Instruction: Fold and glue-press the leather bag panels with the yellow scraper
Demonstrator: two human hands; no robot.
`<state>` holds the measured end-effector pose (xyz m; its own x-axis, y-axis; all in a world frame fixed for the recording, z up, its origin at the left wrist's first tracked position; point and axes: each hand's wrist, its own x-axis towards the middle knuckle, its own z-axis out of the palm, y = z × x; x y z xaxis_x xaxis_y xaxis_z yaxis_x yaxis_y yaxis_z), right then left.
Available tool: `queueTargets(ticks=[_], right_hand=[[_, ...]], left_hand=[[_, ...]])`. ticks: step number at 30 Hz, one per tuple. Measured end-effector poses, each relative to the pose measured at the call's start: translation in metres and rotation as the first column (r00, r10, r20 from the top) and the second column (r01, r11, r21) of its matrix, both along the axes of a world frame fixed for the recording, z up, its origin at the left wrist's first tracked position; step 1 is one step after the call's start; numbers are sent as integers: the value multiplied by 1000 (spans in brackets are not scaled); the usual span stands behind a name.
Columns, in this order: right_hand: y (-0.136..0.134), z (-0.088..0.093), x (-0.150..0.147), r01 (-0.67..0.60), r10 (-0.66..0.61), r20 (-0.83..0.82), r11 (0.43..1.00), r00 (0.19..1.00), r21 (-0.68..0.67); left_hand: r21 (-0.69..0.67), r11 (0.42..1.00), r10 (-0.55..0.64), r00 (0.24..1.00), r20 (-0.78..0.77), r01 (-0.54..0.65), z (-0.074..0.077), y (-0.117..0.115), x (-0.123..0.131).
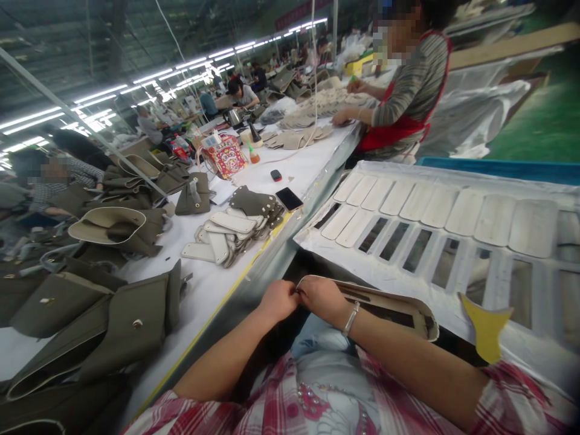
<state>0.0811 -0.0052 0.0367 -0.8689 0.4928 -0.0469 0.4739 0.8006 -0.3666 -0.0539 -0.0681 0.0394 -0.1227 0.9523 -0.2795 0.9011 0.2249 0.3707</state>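
Note:
In front of my lap, my left hand (278, 300) and my right hand (322, 297) meet with fingers pinched together. Between them is the near corner of a bag piece (423, 317) with a pale edge and a dark inside. My right hand and forearm cover much of this piece, which stretches away to the right. Whatever small part lies right at the fingertips is too small to make out. Just beyond my hands, a pile of pale, rounded leather strips (233, 229) lies on the white table (181, 296), next to dark grey pieces (254, 202).
Several olive bags (131, 323) crowd the left. A phone (289, 199), a small black-and-red object (276, 175) and a patterned red box (226, 156) stand farther back. At right, a slotted white rack (385, 241) holds pale panels and a yellow piece (487, 326). A co-worker (403, 96) works beyond.

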Motion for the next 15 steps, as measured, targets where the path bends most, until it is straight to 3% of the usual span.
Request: queueTargets(ticks=[6, 11, 15], right_hand=[[4, -3, 0, -126, 127, -2, 985, 992, 118], [18, 12, 3, -51, 58, -16, 952, 998, 301], [36, 17, 0, -158, 159, 2, 979, 987, 132]], left_hand=[[1, 1000, -12, 999, 36, 12, -2, -4, -1], [0, 1000, -20, 999, 40, 20, -5, -4, 0], [-2, 999, -41, 999, 32, 41, -3, -2, -2]])
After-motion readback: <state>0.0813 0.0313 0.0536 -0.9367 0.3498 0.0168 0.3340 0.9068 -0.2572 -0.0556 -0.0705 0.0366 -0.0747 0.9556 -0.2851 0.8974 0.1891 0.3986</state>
